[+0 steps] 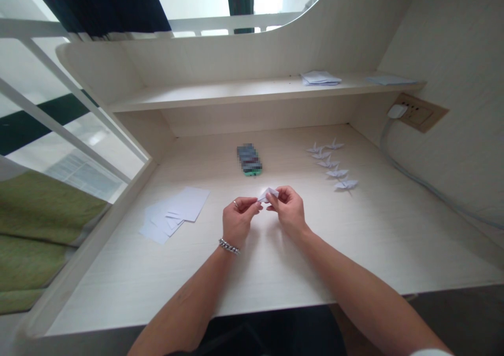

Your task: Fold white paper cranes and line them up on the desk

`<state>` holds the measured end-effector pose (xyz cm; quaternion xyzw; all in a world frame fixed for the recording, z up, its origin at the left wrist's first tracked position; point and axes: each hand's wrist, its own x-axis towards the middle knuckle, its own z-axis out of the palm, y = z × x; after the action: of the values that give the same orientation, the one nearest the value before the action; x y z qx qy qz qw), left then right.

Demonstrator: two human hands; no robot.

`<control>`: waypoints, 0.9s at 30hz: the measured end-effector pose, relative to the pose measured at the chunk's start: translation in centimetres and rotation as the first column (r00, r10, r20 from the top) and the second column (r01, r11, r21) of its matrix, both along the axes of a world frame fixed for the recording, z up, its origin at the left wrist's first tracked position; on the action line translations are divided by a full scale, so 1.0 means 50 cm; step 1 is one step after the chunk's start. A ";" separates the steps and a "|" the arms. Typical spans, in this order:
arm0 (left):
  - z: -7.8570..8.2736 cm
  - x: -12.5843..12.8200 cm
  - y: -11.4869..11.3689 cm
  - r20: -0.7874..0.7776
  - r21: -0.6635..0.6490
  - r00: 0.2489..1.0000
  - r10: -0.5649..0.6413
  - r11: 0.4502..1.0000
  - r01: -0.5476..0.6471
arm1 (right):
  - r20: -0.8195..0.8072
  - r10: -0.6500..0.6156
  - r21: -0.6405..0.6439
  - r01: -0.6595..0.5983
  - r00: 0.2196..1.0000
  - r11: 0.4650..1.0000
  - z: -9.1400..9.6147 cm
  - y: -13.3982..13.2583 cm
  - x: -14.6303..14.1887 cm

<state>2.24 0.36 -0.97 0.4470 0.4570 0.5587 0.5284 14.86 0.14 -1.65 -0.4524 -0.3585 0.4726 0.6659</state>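
Note:
Between my two hands, just above the desk, is a small folded piece of white paper (268, 194). My left hand (238, 218) pinches its left corner between thumb and fingertips; a ring and a chain bracelet are on this arm. On the paper's right side, my right hand (290, 209) grips it with thumb and index finger. The fingertips hide part of the folds. To the right, several folded white paper cranes (337, 173) stand in a loose row. Left of my hands lies a fanned pile of white paper squares (189, 202).
A phone-like object (249, 159), blurred out, lies beyond my hands. Above the desk (275, 288) runs a shelf (220, 92) with stacked paper (321, 77) on it. At the right wall, a white plug (397, 111) sits in a socket, its cable (425, 182) trailing along the desk's side.

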 end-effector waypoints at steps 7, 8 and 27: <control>-0.007 0.001 0.004 0.113 -0.037 0.993 0.022 0.999 -0.017 | -0.026 -0.046 -0.002 0.046 0.999 0.999 0.001 0.002 0.002; -0.006 0.000 0.004 0.129 -0.052 0.992 0.016 0.999 -0.009 | -0.023 -0.046 -0.005 0.046 0.999 0.999 0.000 0.003 0.003; 0.008 -0.005 -0.003 0.107 -0.136 0.990 -0.089 0.985 0.103 | -0.008 -0.011 -0.017 0.011 1.000 1.000 0.006 0.009 0.026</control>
<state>1.98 0.23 -0.56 0.4015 0.4460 0.5206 0.6073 16.15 0.59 -1.33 -0.4579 -0.3493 0.4738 0.6662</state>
